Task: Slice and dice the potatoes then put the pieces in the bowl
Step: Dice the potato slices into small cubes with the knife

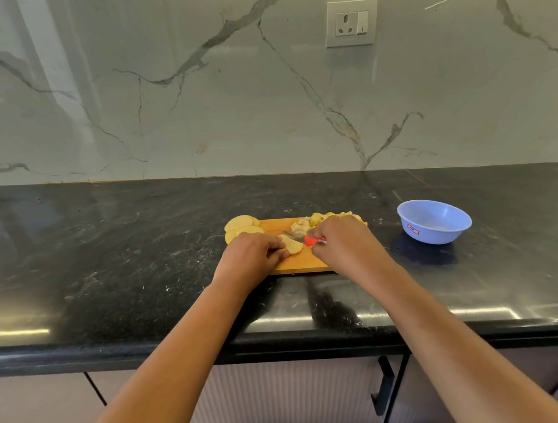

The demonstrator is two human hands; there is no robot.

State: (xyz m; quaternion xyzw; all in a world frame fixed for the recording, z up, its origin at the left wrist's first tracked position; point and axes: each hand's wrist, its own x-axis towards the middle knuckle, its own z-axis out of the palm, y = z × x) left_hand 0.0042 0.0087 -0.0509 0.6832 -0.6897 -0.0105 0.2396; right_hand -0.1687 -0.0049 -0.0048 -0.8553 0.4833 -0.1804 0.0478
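Observation:
A wooden cutting board (297,264) lies on the black counter. Round potato slices (241,224) are stacked at its far left corner, and diced pieces (319,219) are heaped along its far right edge. My left hand (249,257) pinches a potato slice (293,245) flat on the board with curled fingertips. My right hand (343,242) grips a knife by its red handle (312,240), its blade (288,234) reaching left over the held slice. A light blue plastic bowl (434,220) stands on the counter to the right of the board; no pieces show in it.
The black stone counter (120,255) runs wide to the left and right of the board, with a rounded front edge. A marble backsplash with a wall socket (350,23) rises behind. Cabinet doors with dark handles (383,386) sit below the counter.

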